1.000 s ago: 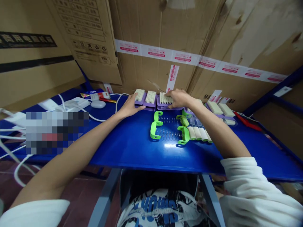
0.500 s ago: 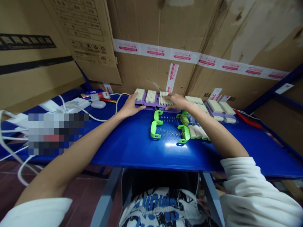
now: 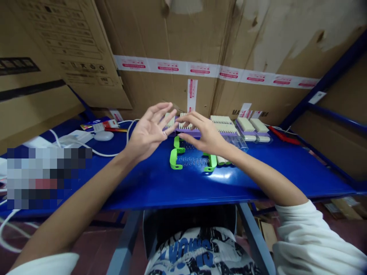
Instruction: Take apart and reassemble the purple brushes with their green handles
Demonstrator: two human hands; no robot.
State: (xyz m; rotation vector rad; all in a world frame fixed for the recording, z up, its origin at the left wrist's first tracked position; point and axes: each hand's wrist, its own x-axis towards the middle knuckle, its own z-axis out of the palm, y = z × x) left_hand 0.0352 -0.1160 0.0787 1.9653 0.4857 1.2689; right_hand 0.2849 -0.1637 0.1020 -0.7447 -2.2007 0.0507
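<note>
My left hand (image 3: pixel 149 133) is raised over the table with fingers spread and the palm partly showing; nothing is in it. Beside it hovers my right hand (image 3: pixel 202 133), fingers curved and apart, also holding nothing. Behind the hands stands a row of purple blocks topped with cream bristles (image 3: pixel 222 124), partly hidden by the fingers. Below them lie bright green end pieces (image 3: pixel 173 159) with thin metal springs (image 3: pixel 193 161) between them. Cream rollers (image 3: pixel 220 160) lie to the right, partly under my right forearm.
Two more bristle blocks (image 3: pixel 245 124) stand at the right, near a red tool (image 3: pixel 283 135). White cables, a white computer mouse (image 3: pixel 103 136) and a blurred patch occupy the left. Cardboard (image 3: pixel 160 91) walls the back of the blue table (image 3: pixel 137 187).
Both hands have let go of the purple bristle blocks and lifted toward me, coming closer together. My left hand has turned its palm up and spread its fingers. The view has shifted to the right.
</note>
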